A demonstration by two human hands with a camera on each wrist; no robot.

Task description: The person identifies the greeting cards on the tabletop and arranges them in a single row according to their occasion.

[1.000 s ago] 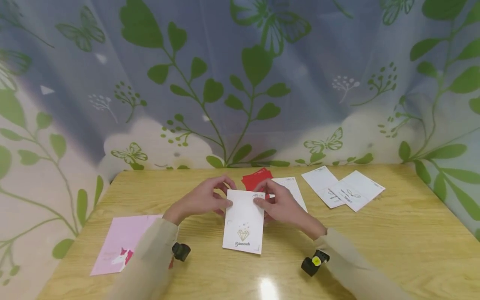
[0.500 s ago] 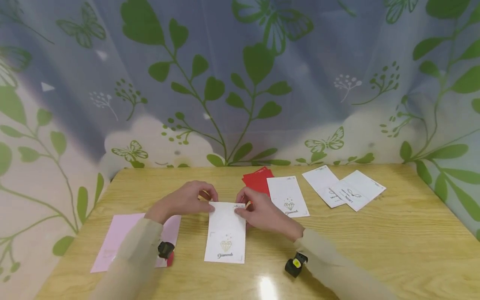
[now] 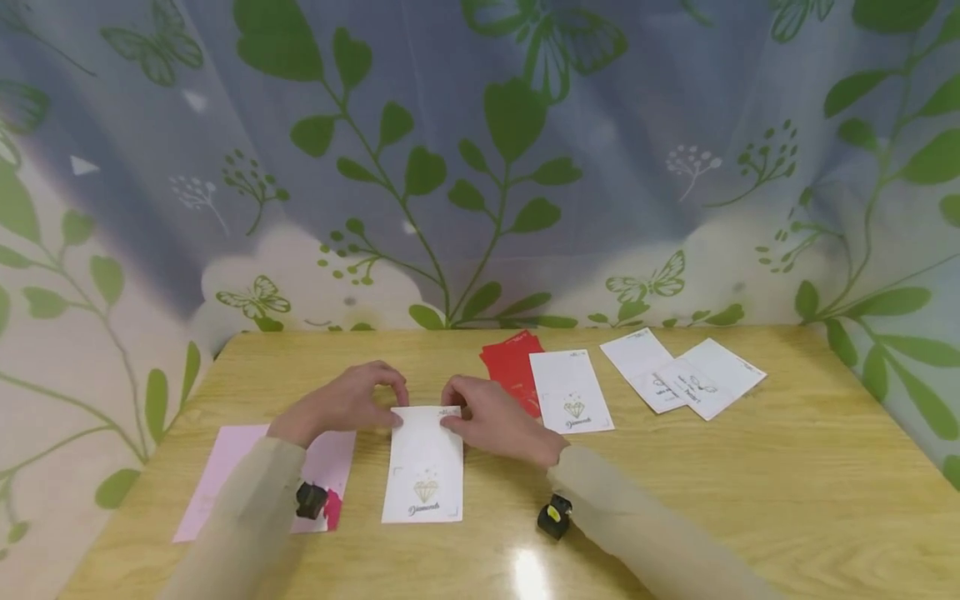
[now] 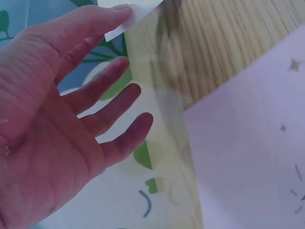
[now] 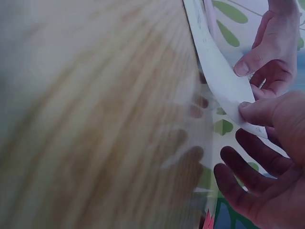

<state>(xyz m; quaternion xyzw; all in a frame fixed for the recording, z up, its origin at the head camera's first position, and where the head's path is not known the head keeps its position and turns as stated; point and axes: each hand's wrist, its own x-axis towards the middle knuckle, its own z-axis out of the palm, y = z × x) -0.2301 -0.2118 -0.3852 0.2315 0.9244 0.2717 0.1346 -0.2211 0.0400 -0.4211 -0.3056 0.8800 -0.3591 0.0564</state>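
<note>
A white card (image 3: 425, 454) with a gold diamond and the word "Diamonds" is held by its far edge between both hands. My left hand (image 3: 337, 406) pinches the far left corner with thumb and finger; the left wrist view shows that hand's (image 4: 66, 109) other fingers spread apart. At the far right corner, my right hand (image 3: 498, 419) pinches the card between thumb and index finger. In the right wrist view the card (image 5: 219, 71) bends up where the two thumbs press it. A pink sheet (image 3: 225, 454) with a red-and-white picture lies partly under the left forearm.
Red cards (image 3: 513, 367) lie near the table's back edge. Beside them, touching, is another white diamond card (image 3: 572, 387). Farther right, two overlapping white cards (image 3: 708, 375) rest on the wooden table (image 3: 712, 492). A patterned curtain (image 3: 480, 208) hangs behind the table.
Both hands have carried the white card left and slightly nearer, away from the red cards. The second diamond card, partly covered before by the right hand, now shows fully.
</note>
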